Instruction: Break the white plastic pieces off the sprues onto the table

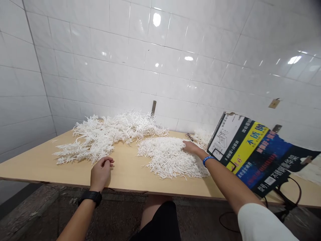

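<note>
My left hand [101, 170], with a black watch on its wrist, rests near the table's front edge. Its fingers are curled closed, and anything inside them is hidden. My right hand [191, 147], with a blue wristband, reaches to the upper right of a heap of small white pieces [165, 157]. Its fingers look closed together at the heap's surface; what they hold, if anything, I cannot make out. Left of that heap lies a larger tangle of white branching, plastic-looking sprigs [100, 137], just beyond my left hand.
A printed cardboard panel [255, 150] stands tilted on the right, beside my right forearm. Behind my right hand are a small dark looped object [189, 136] and more white pieces [202, 136]. A metal strip [153, 107] stands against the tiled wall. Dark cables hang below the wooden tabletop [125, 177].
</note>
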The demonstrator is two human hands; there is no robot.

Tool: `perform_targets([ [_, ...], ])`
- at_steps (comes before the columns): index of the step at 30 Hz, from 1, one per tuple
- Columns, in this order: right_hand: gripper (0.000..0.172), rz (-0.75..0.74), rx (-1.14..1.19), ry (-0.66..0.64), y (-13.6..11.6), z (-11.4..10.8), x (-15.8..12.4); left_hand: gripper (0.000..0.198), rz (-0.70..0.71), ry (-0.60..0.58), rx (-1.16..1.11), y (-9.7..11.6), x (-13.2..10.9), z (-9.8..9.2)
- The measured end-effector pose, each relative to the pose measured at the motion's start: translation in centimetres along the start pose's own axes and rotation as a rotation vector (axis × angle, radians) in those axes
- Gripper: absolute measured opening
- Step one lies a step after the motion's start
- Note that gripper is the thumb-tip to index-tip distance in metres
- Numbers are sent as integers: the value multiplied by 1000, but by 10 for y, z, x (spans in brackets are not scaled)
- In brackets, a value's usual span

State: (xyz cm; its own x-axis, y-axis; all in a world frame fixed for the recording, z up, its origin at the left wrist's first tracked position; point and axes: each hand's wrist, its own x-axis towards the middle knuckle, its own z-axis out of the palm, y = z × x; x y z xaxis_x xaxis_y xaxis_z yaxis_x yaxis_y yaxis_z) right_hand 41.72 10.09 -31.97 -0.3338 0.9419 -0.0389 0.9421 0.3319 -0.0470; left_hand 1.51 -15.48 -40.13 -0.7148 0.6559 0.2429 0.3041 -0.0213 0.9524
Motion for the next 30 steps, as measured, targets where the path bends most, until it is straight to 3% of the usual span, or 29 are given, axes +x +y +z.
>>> perform_targets([
  [3,73,-20,1,-28,-2,-23,7,25,-5,-4,4,2,-1,-1],
  [8,103,-116,53,-155,8,-52,-10,25,-19,4,33,9,-4,-3],
  [11,112,-169,80,-219,18,-38,-38,24,-19,10,30,14,-6,-4],
  [13,114,-223,113,-269,22,-14,-57,24,-15,-1,31,15,-7,-3],
  [15,113,-192,87,-213,22,11,-69,24,-5,-21,36,13,-6,-2],
  [17,106,-87,35,-76,19,31,-74,24,6,-39,40,8,-4,0],
  [20,93,-58,8,-10,10,39,-67,26,7,-52,37,1,-1,1],
  [30,52,-41,-63,26,-10,-23,-20,26,-4,-36,25,4,-2,1],
])
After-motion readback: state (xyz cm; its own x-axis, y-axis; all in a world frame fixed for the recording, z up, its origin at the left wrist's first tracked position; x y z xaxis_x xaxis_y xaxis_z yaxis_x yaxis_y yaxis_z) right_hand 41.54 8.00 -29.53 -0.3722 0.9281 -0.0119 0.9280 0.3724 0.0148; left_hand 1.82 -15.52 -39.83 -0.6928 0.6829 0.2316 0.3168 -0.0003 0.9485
